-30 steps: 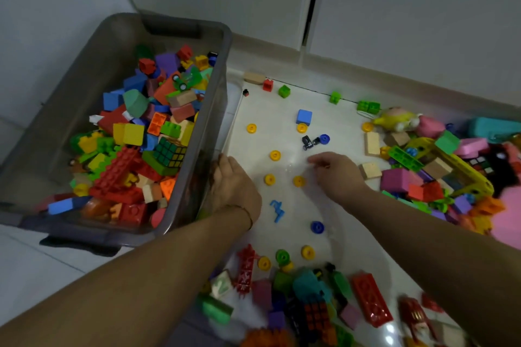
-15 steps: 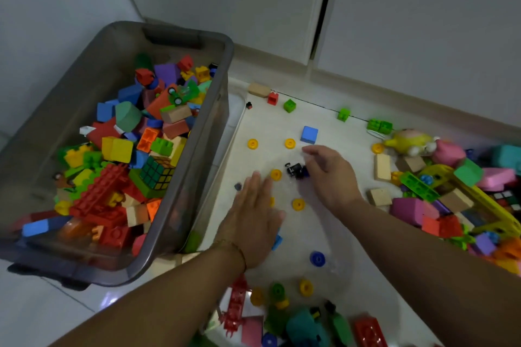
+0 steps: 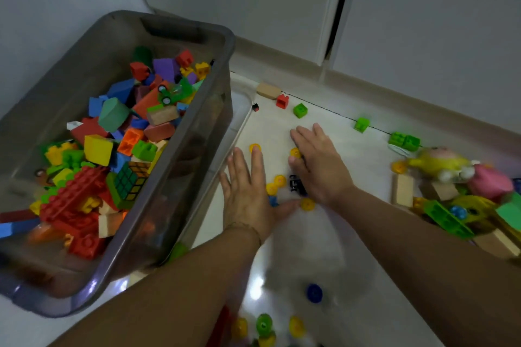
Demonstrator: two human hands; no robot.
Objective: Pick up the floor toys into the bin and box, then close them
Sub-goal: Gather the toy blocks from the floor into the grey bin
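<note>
Grey bin (image 3: 203,132) wall beside left hand (image 3: 248,197) | right hand (image 3: 318,166) alongside | both flat, holding nothing | yellow discs (image 3: 279,180) between

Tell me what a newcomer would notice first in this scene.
The big grey bin on the left, heaped with bright blocks, grabs the eye first. Beside it, the left hand and right hand lie flat among small yellow discs, with more toys piled at the right.
</note>
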